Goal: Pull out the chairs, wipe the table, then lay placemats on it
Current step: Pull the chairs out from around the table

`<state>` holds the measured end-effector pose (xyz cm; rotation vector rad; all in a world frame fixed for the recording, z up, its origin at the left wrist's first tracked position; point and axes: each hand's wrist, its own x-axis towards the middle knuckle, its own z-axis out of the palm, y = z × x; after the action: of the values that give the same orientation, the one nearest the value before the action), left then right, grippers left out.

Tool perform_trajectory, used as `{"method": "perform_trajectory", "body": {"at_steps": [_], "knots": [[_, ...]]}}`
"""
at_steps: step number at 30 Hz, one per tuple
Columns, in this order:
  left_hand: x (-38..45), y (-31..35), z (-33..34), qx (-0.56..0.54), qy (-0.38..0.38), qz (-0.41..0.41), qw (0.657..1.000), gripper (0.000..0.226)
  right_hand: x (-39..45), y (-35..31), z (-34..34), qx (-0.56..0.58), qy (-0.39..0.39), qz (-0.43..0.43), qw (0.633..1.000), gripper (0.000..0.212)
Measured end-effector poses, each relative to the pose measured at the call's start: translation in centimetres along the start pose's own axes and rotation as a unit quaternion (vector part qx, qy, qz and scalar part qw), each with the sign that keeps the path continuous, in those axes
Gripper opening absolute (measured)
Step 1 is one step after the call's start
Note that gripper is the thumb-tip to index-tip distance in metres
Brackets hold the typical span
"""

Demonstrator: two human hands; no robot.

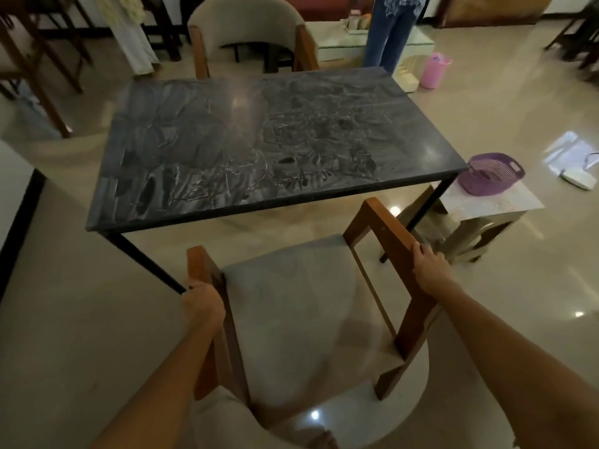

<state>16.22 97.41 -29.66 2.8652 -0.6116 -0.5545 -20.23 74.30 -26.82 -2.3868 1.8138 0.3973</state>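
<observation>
Head view: left hand [201, 303] and right hand [429, 270] grip chair [308, 303] armrests, seat facing table [259, 140]

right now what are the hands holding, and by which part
Both grip the near chair by its wooden armrests: the left hand on the left arm's front end, the right hand on top of the right arm.

The dark surface [259, 140] carries nothing, so a hand could sweep across it from any edge. At 6 o'clock the near chair [301, 306] stands clear of the surface, an open strip of floor [64, 319] between them, while at 12 o'clock the far chair [246, 27] sits close against the far edge. At 3 o'clock a low stool [486, 205] with a purple basket [494, 171] crowds the right corner.
</observation>
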Motion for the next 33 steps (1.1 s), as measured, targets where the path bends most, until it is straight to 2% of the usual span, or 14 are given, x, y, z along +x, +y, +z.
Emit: {"method": "perform_trajectory", "body": {"at_steps": [3,7,13,18,21,24,29,33], "knots": [[0.3,0.7,-0.5,0.086,-0.01,0.046,0.995,0.063,0.3,0.0,0.3,-0.024,0.021,0.0,0.999,0.072],[1.2,2.2,0.0,0.078,0.017,0.042,0.996,0.06,0.9,0.9,0.6,-0.03,0.027,0.003,0.999,0.071],[2.0,3.8,0.4,0.068,0.018,0.039,0.997,0.062,1.9,1.3,0.8,0.011,0.044,0.026,0.999,0.066],[2.8,4.2,0.8,0.073,0.033,0.046,0.996,0.061,2.5,2.0,0.7,0.033,0.074,0.01,0.997,0.06],[2.8,4.8,1.0,0.072,0.035,0.026,0.996,0.06,3.4,2.8,0.1,0.041,0.045,0.027,0.998,0.062],[2.5,5.2,1.4,0.014,0.041,-0.014,0.999,0.06,4.2,2.8,-0.3,0.029,0.006,0.062,0.998,0.068],[2.9,5.3,1.8,-0.005,0.056,-0.023,0.998,0.049,4.0,2.5,-0.5,0.009,0.012,0.055,0.998,0.066],[3.0,5.5,2.0,0.02,0.06,-0.012,0.998,0.056,4.3,2.7,-0.8,0.015,0.011,0.055,0.998,0.066]]}}
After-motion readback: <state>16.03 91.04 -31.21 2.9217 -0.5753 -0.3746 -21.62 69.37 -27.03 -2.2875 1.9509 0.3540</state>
